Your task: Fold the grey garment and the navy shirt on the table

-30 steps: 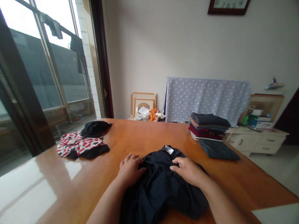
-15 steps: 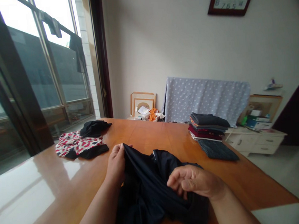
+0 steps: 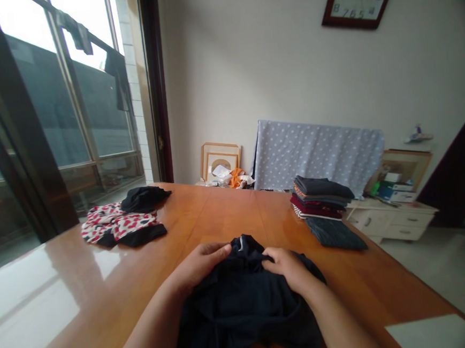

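Both hands' grip (left hand (image 3: pixel 201 264), right hand (image 3: pixel 287 267)) pinches dark garment (image 3: pixel 243 312).

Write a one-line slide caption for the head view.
Both hands, left hand and right hand, grip a crumpled dark garment on a wooden table beside folded clothes.

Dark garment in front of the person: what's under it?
The dark garment lies bunched on the wooden table, with the left hand and right hand gripping its far edge. Anything beneath the cloth is covered.
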Tool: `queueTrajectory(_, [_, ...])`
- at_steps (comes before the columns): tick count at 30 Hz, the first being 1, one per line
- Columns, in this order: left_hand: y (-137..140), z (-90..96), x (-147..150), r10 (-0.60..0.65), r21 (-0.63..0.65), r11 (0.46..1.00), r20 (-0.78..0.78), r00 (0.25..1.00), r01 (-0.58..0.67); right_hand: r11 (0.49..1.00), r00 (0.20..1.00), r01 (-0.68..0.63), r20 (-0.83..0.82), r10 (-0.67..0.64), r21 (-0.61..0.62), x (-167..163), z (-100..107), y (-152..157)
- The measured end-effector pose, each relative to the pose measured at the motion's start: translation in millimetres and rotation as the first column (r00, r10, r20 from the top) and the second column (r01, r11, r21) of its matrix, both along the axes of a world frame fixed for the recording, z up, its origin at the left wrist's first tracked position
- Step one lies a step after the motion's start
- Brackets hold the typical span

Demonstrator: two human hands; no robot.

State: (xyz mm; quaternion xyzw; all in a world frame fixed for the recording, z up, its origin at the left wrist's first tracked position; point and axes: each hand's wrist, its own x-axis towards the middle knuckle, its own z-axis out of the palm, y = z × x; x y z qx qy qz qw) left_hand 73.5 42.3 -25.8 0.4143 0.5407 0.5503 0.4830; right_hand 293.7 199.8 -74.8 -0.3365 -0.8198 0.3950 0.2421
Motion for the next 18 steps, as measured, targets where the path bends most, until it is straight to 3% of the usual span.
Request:
queueTrajectory(1, [1,-1.9,1,-0.037,-0.007,0.999,-0.085,0.996,0.036,0.999,0.997,0.027,-0.076,-0.031,-0.046,0,2,1])
queueTrajectory(3, [3,-6.4,0,-0.074,-0.039,0.997,-0.285,0.956,0.066,0.963,0.934,0.072,-0.322,-0.157,-0.259,2,8,4])
queueTrajectory(6, [6,-13.0,-4,-0.085,-0.071,0.996,-0.586,0.806,0.053,0.828,0.674,-0.041,-0.627,-0.391,-0.560,10,21,14])
queueTrajectory(8, [7,-15.8,-7,-0.095,-0.074,0.995,-0.708,0.700,0.060,0.760,0.518,-0.142,-0.702,-0.489,-0.634,16,28,21])
queueTrajectory(10, [7,-16.6,-8,-0.117,-0.069,0.993,-0.745,0.657,0.098,0.716,0.438,-0.198,-0.714,-0.547,-0.670,20,34,25])
queueTrajectory(14, [10,-14.3,-5,-0.059,0.030,0.993,-0.713,0.699,0.115,0.663,0.422,-0.311,-0.724,-0.545,-0.681,19,45,18])
queueTrajectory(18, [16,-17.1,4,0.182,0.210,0.976,-0.653,0.735,-0.055,0.682,0.537,-0.374,-0.746,-0.394,-0.628,15,49,2])
